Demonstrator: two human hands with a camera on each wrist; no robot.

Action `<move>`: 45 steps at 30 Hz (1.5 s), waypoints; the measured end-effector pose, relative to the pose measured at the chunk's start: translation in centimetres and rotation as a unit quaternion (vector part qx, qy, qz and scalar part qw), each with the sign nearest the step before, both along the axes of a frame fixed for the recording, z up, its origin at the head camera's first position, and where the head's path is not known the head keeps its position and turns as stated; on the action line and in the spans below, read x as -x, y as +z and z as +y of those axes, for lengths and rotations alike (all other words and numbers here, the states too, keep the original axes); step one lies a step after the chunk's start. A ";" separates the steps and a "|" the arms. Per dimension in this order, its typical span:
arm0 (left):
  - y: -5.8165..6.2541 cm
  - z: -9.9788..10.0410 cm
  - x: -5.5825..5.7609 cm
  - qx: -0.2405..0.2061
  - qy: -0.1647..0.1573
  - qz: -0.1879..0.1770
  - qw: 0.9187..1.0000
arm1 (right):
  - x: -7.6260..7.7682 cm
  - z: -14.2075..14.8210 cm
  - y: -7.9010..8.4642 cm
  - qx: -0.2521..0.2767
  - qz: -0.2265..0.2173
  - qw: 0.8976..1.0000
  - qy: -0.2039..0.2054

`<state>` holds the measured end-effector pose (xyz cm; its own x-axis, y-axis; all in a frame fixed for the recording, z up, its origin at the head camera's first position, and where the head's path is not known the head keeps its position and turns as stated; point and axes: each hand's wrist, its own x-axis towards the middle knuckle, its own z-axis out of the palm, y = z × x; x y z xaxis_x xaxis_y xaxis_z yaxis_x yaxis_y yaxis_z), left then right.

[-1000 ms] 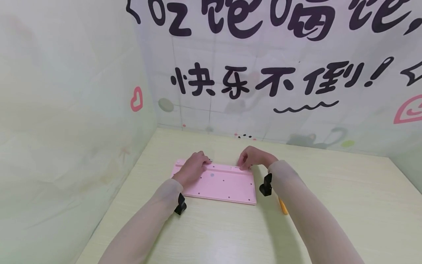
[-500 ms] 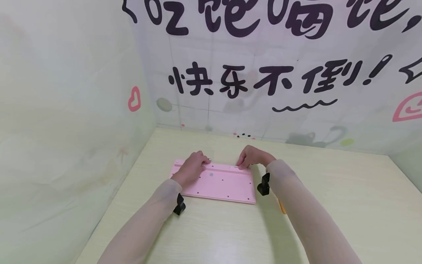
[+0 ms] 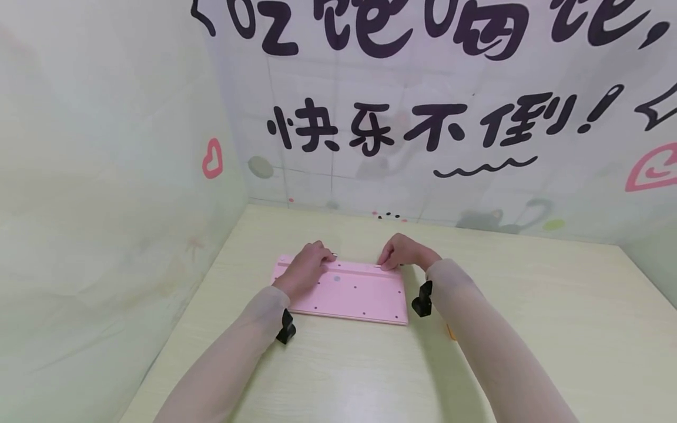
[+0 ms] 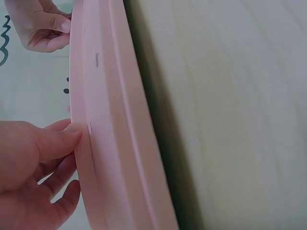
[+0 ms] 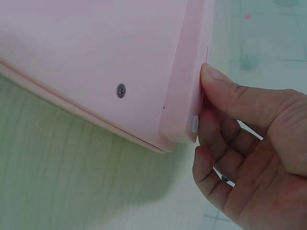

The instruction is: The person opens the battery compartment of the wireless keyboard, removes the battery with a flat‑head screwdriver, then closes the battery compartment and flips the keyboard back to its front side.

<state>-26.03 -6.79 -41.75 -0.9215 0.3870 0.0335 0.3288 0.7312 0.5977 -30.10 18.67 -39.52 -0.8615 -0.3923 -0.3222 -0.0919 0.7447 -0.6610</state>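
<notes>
A pink keyboard [image 3: 359,299] lies face down on the table, its underside dotted with small dark screws. My left hand [image 3: 305,269] lies over its far left part; in the left wrist view the thumb [image 4: 60,141] and fingers pinch the raised long edge. At the far right corner my right hand [image 3: 404,252] grips the same edge. The right wrist view shows its thumb [image 5: 225,88] on the rim and the other fingers curled behind. A pale foot [image 5: 194,123] sits beside those fingers. By the left fingertips is a small silvery thing [image 3: 335,254], too small to identify.
An orange thing [image 3: 451,332] lies right of the keyboard, mostly hidden under my right sleeve. A wall with large black lettering [image 3: 370,129] stands behind the table [image 3: 349,376], and another pale wall [image 3: 106,205] rises at the left.
The head view shifts slightly, moving everything a little left. Both hands keep their places on the keyboard, and more of the orange thing is covered by the right sleeve.
</notes>
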 end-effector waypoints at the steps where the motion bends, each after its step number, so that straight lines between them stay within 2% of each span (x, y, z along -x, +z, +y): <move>1: 0.0 0.0 0.0 -0.002 0.001 -0.001 1.000 | -0.1 0.0 -0.1 0.000 0.003 1.000 -0.006; 6: -0.1 0.0 -0.1 -0.010 0.004 -0.007 1.000 | -0.8 0.0 -0.3 0.002 0.023 1.000 -0.020; 11: -0.2 -0.1 -0.1 -0.013 0.003 -0.011 1.000 | -1.2 0.2 -0.4 0.001 0.049 0.999 -0.011; 17: -0.2 -0.4 0.1 0.005 -0.012 -0.010 1.000 | -1.7 0.1 -0.4 0.008 0.061 0.998 -0.011; 26: -0.1 -1.2 -0.2 0.001 -0.025 -0.021 0.999 | -2.7 0.3 0.0 0.026 0.084 0.996 0.017; 30: 0.2 -1.9 -0.3 -0.009 -0.018 -0.026 0.999 | -3.2 0.7 0.5 0.025 0.090 0.995 0.026; 36: 0.4 -3.5 -0.5 -0.020 -0.003 -0.044 0.999 | -4.3 1.6 0.7 0.016 0.092 0.996 0.015; 42: 0.7 -4.9 -0.9 -0.011 -0.012 -0.026 1.000 | -5.5 2.4 0.8 0.013 0.105 0.994 0.013; 45: 0.8 -5.5 -1.2 -0.006 -0.006 -0.026 1.000 | -6.1 2.6 0.9 0.012 0.109 0.994 0.014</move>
<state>-24.83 -12.28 -40.98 -0.9173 0.3980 -0.0087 0.3065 0.7200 0.6226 -23.98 21.30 -38.62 -0.8989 -0.4218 -0.1186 -0.2554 0.7244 -0.6403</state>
